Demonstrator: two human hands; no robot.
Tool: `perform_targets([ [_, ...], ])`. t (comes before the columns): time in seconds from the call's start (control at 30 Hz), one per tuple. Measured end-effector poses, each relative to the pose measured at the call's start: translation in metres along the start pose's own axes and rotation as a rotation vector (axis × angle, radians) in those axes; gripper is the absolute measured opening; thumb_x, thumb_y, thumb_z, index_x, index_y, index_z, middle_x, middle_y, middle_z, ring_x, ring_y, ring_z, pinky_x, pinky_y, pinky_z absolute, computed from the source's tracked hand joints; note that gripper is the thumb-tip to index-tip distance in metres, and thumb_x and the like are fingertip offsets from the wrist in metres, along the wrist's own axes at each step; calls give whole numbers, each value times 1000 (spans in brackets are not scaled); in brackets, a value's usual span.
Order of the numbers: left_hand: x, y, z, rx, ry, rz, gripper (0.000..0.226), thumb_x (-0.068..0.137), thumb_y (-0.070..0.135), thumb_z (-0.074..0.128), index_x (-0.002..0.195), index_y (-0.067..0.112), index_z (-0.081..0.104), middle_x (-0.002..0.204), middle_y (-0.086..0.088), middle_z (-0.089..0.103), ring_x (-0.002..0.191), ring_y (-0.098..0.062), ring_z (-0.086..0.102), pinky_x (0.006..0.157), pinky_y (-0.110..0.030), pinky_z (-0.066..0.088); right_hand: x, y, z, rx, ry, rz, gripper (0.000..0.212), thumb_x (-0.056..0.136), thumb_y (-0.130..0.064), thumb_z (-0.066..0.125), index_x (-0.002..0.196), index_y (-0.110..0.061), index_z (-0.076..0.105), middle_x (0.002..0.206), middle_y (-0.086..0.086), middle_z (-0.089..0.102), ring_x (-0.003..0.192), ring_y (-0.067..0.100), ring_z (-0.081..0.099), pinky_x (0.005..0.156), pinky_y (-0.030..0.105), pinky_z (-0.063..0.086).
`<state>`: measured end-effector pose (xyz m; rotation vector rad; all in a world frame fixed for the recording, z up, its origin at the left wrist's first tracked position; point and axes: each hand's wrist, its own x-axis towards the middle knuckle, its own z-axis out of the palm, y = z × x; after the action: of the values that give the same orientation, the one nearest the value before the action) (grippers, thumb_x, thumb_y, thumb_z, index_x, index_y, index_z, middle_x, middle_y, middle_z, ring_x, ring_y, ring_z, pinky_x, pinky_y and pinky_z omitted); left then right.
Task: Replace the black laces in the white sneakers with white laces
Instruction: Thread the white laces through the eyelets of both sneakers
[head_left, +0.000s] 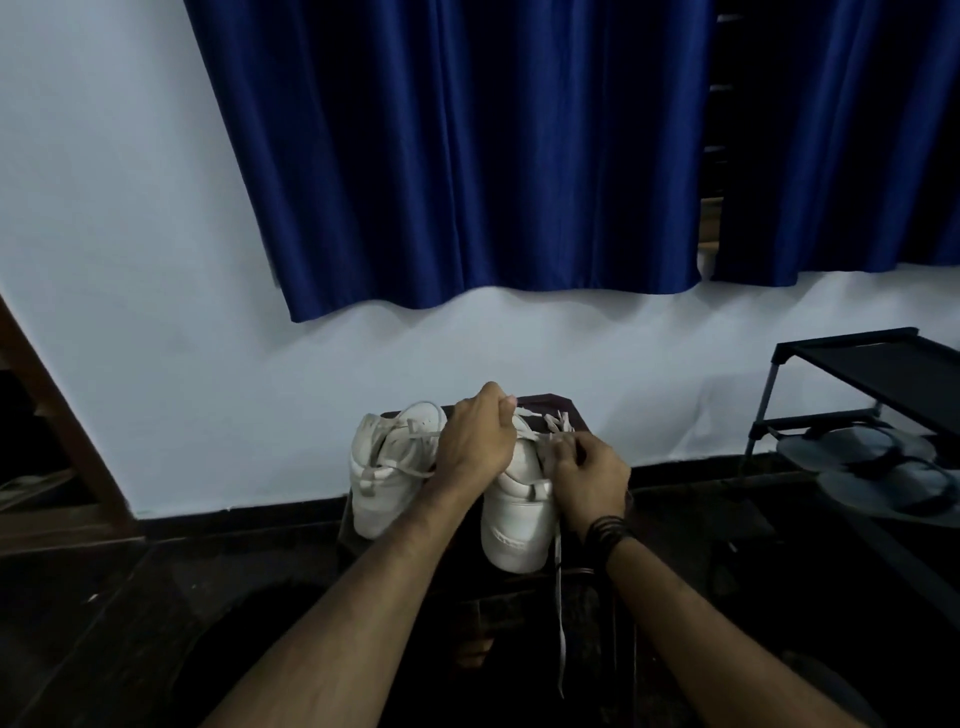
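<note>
No writing, brand mark, number or sign can be read anywhere in this view. The heel of the right sneaker (515, 540) carries a faint embossed strip, but it is too blurred and dim to make out as letters. The left sneaker (384, 483), the blue curtain (467, 156) and the wall (130, 260) show plain surfaces with nothing legible on them.

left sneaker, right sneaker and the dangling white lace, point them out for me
left sneaker (385, 467): head view, on its heel side
right sneaker (517, 512): head view, on its heel
dangling white lace (560, 618): head view, on the hanging strand below the sneaker
</note>
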<state>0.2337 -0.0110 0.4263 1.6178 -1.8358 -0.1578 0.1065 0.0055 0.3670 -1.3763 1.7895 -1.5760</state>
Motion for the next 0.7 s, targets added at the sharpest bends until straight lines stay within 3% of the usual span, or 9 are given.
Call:
perform_targets([
  [0.1,-9,4,8,124,143,107,25,105,31,39,105,12,56,99,-13,67,95,-36,61,69,-39,40,-1,3,-2,75,4,54,18,92,-28,62,89,-16,75,83,9,72,82,25,64,69,24,39],
  [0.27,-24,-5,14,115,315,79,24,104,30,43,98,10,54,88,-14,67,84,-39,63,59,-36,31,-8,1,-2,215,-3,123,18,94,-30,61,91,-20,76,84,-1,70,83,14,61,72,19,39],
  [0.43,-39,-23,10,77,328,96,34,101,43,40,97,13,56,84,-13,66,81,-35,61,58,-40,39,-11,9,13,390,-55,209,15,87,-39,65,79,-31,75,90,-6,75,96,15,68,94,35,53],
  [0.5,-42,-21,9,39,334,147,36,97,45,44,92,12,58,79,-11,65,78,-34,61,57,-38,38,-10,17,16,513,-103,262,27,77,-49,65,87,-28,78,93,-3,76,99,19,70,96,44,54],
  [0.6,-42,-18,10,30,323,167,30,96,40,56,90,11,61,75,-11,63,78,-32,60,59,-35,35,-5,21,11,717,-228,364,25,88,-29,65,100,-10,77,102,15,75,104,34,69,99,52,51],
  [0.7,-42,-19,11,58,316,196,25,94,35,64,87,11,65,73,-10,63,76,-31,59,58,-38,43,1,20,3,788,-370,444,26,95,-14,57,111,1,70,111,25,70,109,40,66,102,55,48],
])
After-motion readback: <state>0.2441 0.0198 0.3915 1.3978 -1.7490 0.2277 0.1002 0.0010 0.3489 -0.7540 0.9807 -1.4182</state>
